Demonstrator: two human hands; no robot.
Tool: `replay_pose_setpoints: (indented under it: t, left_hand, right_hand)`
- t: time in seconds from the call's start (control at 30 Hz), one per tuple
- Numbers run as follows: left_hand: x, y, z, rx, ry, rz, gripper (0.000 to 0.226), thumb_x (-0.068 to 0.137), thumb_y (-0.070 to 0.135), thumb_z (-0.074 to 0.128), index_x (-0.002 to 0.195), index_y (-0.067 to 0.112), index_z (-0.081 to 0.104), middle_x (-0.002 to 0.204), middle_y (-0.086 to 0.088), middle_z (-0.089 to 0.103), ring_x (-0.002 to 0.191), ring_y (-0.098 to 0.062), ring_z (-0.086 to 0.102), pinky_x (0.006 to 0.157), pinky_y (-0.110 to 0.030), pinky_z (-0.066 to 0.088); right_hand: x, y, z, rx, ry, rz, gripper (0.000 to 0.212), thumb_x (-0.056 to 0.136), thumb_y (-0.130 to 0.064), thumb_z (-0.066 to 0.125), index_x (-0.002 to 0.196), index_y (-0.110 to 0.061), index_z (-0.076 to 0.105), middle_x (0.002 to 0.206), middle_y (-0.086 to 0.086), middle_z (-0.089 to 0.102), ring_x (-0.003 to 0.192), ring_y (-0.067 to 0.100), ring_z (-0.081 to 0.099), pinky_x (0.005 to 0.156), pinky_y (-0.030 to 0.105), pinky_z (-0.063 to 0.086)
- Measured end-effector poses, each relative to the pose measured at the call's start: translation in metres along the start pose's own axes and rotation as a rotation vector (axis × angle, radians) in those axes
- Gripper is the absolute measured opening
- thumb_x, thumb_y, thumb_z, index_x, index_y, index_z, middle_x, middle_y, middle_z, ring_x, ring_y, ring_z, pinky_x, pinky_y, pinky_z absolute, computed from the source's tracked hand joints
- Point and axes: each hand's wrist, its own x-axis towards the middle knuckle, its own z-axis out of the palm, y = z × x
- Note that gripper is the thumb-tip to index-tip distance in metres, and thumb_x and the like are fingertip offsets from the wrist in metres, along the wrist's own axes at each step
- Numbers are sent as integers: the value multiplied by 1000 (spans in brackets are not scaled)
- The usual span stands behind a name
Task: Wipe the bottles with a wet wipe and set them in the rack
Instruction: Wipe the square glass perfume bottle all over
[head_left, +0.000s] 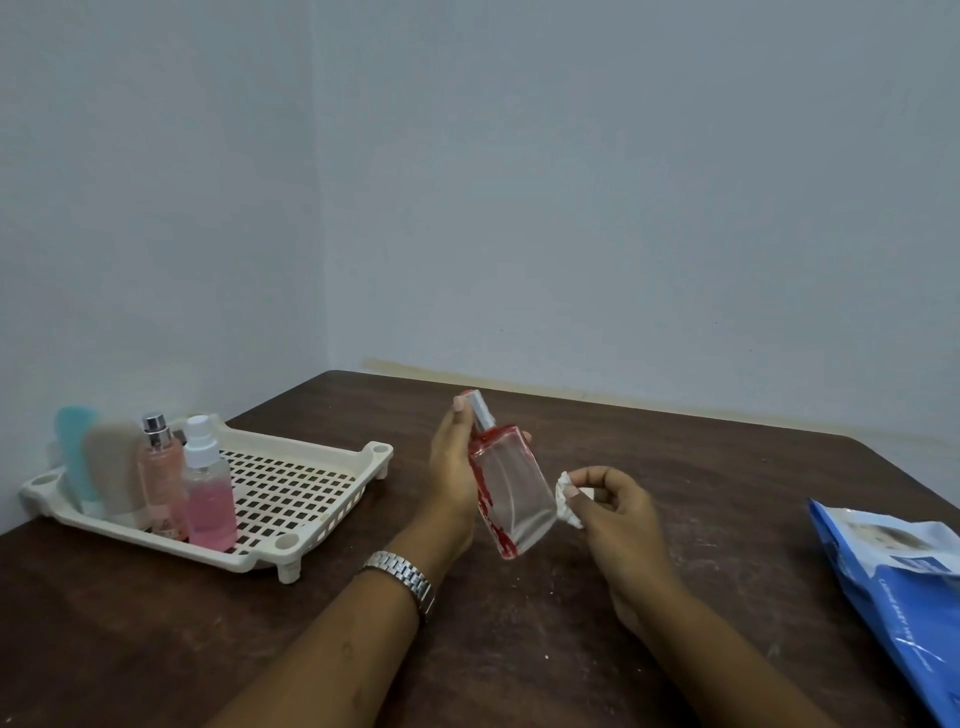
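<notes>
While the bottle (511, 488) is being held tilted above the table (727, 493), clear of the surface, the left hand (452, 467) is gripping it along one side, thumb up beside the sprayer, apparently leaving the glass face exposed. The right hand (618, 509) is pinching a bunched wipe (566, 501) against the bottle's lower right edge, presumably cleaning it. Farther left, the rack (311, 488) is holding four bottles (210, 499) upright at its left end, leaving open grid for this one.
</notes>
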Motion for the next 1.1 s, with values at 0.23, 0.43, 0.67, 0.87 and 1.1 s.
replay_pose_setpoints:
  t: [0.23, 0.43, 0.67, 0.87, 1.1]
  left_hand:
    - [-4, -6, 3, 193, -189, 89, 33, 93, 42, 40, 98, 15, 58, 72, 2, 69, 71, -14, 66, 70, -32, 55]
    - [-5, -7, 4, 239, -310, 93, 45, 90, 47, 42, 96, 6, 58, 85, -8, 70, 78, -20, 66, 74, -33, 55]
    - [-6, -8, 7, 314, -396, 186, 82, 68, 80, 55, 111, 11, 66, 105, -14, 71, 97, -27, 68, 85, -36, 55]
    - [-2, -14, 5, 356, -377, 214, 73, 63, 93, 39, 104, 40, 66, 113, -13, 66, 115, -31, 57, 99, -52, 46]
    - [-8, -12, 5, 279, -559, 134, 95, 51, 87, 60, 114, 17, 58, 105, 2, 69, 100, -10, 66, 83, -23, 52]
  right_hand:
    - [-1, -6, -5, 76, -69, -101, 8, 89, -5, 58, 88, -11, 63, 81, 5, 70, 71, 15, 68, 56, 25, 54]
    - [1, -9, -6, 137, -31, -188, 5, 87, -5, 61, 90, -8, 62, 85, 6, 69, 76, 15, 67, 66, 27, 57]
    - [7, -16, -13, 31, -41, -386, 9, 86, -6, 62, 87, -14, 66, 85, 3, 70, 81, 17, 67, 71, 34, 57]
    - [0, -23, -8, -140, -35, -613, 17, 86, -5, 62, 87, -22, 57, 86, -10, 63, 85, 6, 61, 70, 17, 50]
    - [-1, -23, -5, -112, -12, -606, 23, 89, -7, 58, 99, -27, 52, 87, -11, 65, 86, 5, 63, 70, 23, 52]
